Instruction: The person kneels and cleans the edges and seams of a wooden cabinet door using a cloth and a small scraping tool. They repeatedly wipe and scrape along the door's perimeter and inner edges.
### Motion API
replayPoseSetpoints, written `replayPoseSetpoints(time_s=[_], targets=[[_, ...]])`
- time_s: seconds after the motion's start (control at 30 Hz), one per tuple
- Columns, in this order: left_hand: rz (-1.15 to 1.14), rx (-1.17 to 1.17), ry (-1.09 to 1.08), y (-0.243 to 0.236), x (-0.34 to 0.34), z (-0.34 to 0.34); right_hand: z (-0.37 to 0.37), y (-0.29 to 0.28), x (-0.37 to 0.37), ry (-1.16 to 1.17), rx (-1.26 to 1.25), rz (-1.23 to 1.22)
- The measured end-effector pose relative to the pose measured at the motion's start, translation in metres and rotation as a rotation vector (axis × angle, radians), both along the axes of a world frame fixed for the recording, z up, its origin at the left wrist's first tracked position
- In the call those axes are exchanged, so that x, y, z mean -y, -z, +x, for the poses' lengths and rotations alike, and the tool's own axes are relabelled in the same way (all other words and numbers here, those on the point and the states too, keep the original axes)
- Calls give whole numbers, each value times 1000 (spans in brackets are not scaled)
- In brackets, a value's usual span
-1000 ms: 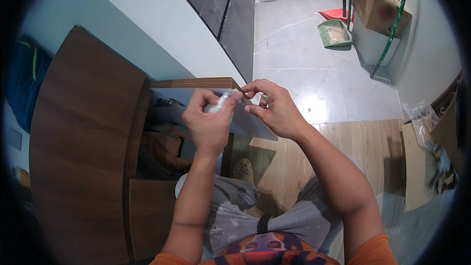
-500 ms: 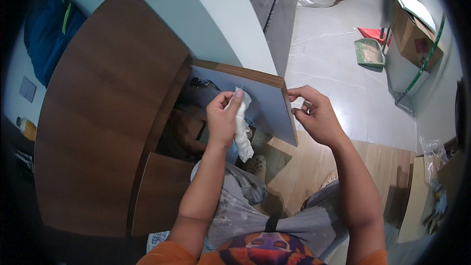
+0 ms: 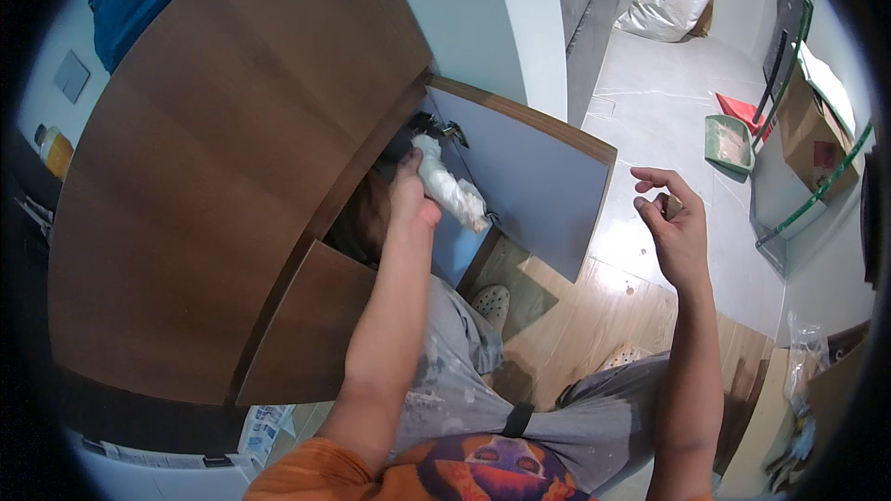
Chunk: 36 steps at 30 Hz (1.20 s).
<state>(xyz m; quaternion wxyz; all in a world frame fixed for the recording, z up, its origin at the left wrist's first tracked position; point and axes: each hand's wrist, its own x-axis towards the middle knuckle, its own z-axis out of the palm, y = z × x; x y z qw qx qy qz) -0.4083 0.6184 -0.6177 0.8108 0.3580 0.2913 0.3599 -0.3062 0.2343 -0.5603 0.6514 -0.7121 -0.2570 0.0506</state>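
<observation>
Head view: the white wad (image 3: pixel 451 189), beside the hinge (image 3: pixel 453 134) and nearer it than before, is clamped in my left hand (image 3: pixel 409 188), whose fingers are mostly hidden. My right hand (image 3: pixel 680 232), loosely curled with fingertips parted, has come off the door (image 3: pixel 538 176). The cabinet's (image 3: pixel 232 158) inside is too dark to make out; the carton's (image 3: pixel 804 121) red label (image 3: pixel 825 157) is unreadable.

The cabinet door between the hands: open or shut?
Open: the cabinet door stands swung out, its pale inner face and a dark hinge showing.

It looks like a home: brown cabinet (image 3: pixel 213 186) left, wood flooring (image 3: pixel 594 320) near, green dustpan (image 3: pixel 729 143) on far tiles (image 3: pixel 650 83).
</observation>
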Motion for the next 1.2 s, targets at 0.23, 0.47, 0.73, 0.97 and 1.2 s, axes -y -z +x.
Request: replayPoseSetpoints(time_s=[0.23,0.47,0.73,0.97,1.2], targets=[[-67,45,-26,-13,-17,-4,-2,2,2,-6,37,-19],[25,-44,378,-28,35,-19,-7,-5,3,11,112,110],[366,-108,1009,-68,137,-110,-69,-24,-17,-273,349,307],[75,-7,881,-78,219,-156,-109,-24,-55,-351,352,454],[-194,292,581,-81,215,-170,-157,-25,-96,-400,16,726]])
